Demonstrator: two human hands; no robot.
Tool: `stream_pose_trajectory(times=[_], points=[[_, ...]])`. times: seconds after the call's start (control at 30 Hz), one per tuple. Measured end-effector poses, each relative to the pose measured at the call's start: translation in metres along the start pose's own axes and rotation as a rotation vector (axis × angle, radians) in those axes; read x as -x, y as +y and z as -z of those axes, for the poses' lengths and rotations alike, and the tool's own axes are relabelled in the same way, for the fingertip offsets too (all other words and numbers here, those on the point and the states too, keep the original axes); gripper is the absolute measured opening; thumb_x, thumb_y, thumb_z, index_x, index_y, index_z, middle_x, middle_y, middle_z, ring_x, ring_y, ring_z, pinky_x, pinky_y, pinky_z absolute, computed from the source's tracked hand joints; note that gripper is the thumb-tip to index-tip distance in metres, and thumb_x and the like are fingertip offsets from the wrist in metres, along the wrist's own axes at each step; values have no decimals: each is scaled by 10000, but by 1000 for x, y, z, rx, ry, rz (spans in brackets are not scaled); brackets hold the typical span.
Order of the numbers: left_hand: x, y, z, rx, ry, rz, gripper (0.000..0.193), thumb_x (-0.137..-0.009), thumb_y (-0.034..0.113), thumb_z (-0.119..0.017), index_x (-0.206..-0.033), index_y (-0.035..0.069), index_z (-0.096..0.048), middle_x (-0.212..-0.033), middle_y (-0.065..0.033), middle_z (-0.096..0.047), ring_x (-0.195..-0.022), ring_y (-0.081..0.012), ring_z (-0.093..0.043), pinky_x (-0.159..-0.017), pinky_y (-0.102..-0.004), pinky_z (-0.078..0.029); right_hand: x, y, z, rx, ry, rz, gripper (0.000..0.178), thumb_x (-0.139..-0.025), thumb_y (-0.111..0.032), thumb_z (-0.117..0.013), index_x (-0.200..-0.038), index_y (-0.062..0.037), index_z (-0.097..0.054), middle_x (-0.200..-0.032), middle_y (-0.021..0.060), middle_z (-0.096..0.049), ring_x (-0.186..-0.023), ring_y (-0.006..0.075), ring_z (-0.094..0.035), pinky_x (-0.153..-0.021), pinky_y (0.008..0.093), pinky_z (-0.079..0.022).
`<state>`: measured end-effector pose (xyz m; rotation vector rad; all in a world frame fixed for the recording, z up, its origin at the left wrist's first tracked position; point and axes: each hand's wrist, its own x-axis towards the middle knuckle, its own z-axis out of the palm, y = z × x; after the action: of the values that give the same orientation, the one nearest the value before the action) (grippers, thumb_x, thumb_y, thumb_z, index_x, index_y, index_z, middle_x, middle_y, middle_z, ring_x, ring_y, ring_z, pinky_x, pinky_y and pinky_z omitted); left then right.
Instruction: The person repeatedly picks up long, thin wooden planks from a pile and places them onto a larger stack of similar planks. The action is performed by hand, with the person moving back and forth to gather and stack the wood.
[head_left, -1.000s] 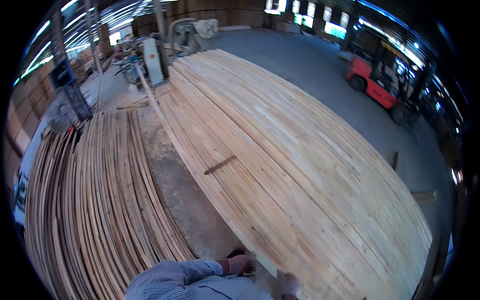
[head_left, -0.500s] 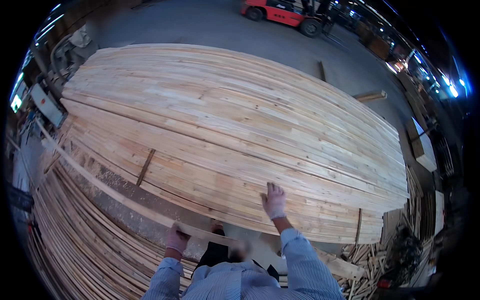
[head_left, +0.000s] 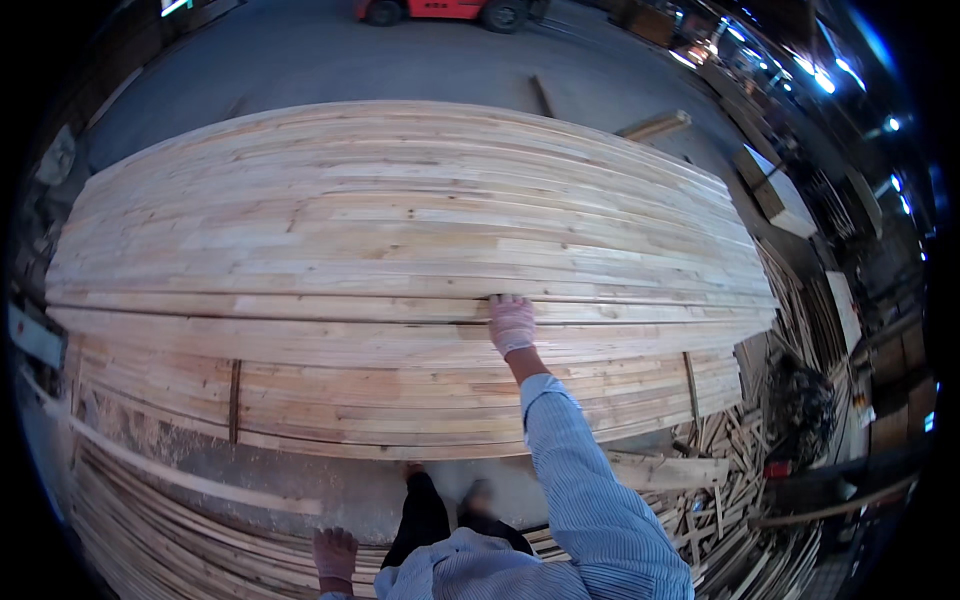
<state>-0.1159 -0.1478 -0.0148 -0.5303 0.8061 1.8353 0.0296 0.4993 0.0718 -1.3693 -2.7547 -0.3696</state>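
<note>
My right hand [head_left: 512, 324], in a pale glove, reaches over a wide stack of light wooden boards [head_left: 330, 230]. Its fingers are bent round a narrow wooden board [head_left: 400, 308] on top, where dark gaps show along the board's edges. Low in the view, my left hand [head_left: 335, 555], also gloved, has its fingers apart and holds nothing. Just ahead of it is the end of a long loose board [head_left: 220, 487], which runs off to the left. The undersides of both hands are hidden.
Long thin strips [head_left: 170, 535] are piled at the near left. A dark crosspiece [head_left: 235, 400] lies across the lower boards. Scrap wood [head_left: 720, 440] is heaped at the right, by a dark bundle [head_left: 800, 405]. A red forklift [head_left: 440, 8] stands at the far side.
My right hand has moved farther over the stack and taken hold of a narrow board. My left hand has let go of the long loose board and drawn back. The view has turned.
</note>
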Motion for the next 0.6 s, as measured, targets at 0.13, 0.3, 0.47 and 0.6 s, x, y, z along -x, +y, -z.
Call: stream_pose_trajectory(times=[0.13, 0.3, 0.47, 0.6], points=[[12, -13, 2, 52, 4, 121, 361, -951, 452, -382, -692, 202, -400, -679, -15, -364, -630, -211, -376, -611, -396, -328, -12, -1, 13, -22, -186, -52, 216, -926, -194, -535, -1112, -166, -641, -1084, 52, -676, -1068, 238, -649, -889, 434, -470], [6, -24, -4, 22, 52, 176, 369, -963, 482, -368, -695, 232, -410, -695, -7, -383, -652, -207, -398, -622, -391, -334, -13, 10, 22, -3, -159, 27, 213, -920, -173, -543, -1098, -180, -659, -1071, 47, -704, -1032, 233, -675, -836, 431, -498], [-4, -30, -27, -11, 106, 221, 412, -963, 508, -413, -674, 216, -391, -641, 1, -344, -591, -195, -376, -571, -364, -318, 13, 26, 54, -190, -294, 136, 219, -897, -239, -569, -1029, -167, -729, -1044, 77, -744, -986, 270, -705, -807, 461, -531], [-18, -40, -48, -126, 19, 217, 441, -972, 507, -441, -669, 192, -384, -625, -4, -338, -561, -188, -368, -544, -338, -316, 54, 40, 64, -398, -426, 153, 293, -876, -318, -560, -980, -126, -756, -1038, 131, -737, -995, 314, -699, -839, 469, -537]])
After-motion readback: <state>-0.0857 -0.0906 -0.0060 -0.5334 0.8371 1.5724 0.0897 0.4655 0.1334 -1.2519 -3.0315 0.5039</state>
